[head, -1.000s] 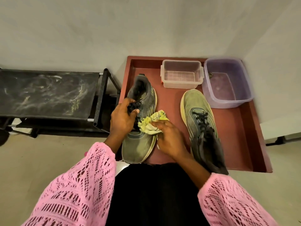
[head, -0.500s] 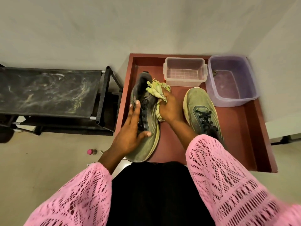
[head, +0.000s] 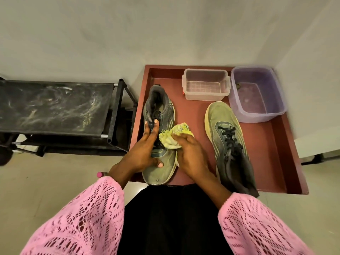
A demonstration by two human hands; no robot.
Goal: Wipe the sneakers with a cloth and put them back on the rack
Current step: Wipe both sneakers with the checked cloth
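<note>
**Wiping the Left Sneaker on the Red Tray**

Head view. Resting on a pale tiled floor (head: 46,184), a red-brown tray (head: 272,162) sits in the corner formed by two plain grey walls (head: 128,34). The tray has a raised rim on all sides and its far edge lies against the back wall.

Two grey-green sneakers lie on the tray floor, pointing in opposite directions. The left sneaker (head: 161,162) has its toe toward the person and its heel toward the wall. The right sneaker (head: 222,124) has its toe toward the wall and lies well apart from the first.

The left hand (head: 145,153) grips the left sneaker, fingers laid along the laces and the thumb curled across the toe area. The right hand (head: 189,153) has its fingers curled round a crumpled yellow-green cloth (head: 174,137), pressing it against the sneaker's inner side, just beside the left hand.

At the tray's far edge stand a clear plastic box (head: 206,85) and, to its right, a purple tub (head: 257,96); the tub touches the right rim.

A black shoe rack (head: 55,107) with a scuffed, dusty top shelf stands left of the tray, near it. A small pink-capped item (head: 99,174) lies on the floor beside the left sleeve (head: 82,218), which is pink open knit.
</note>
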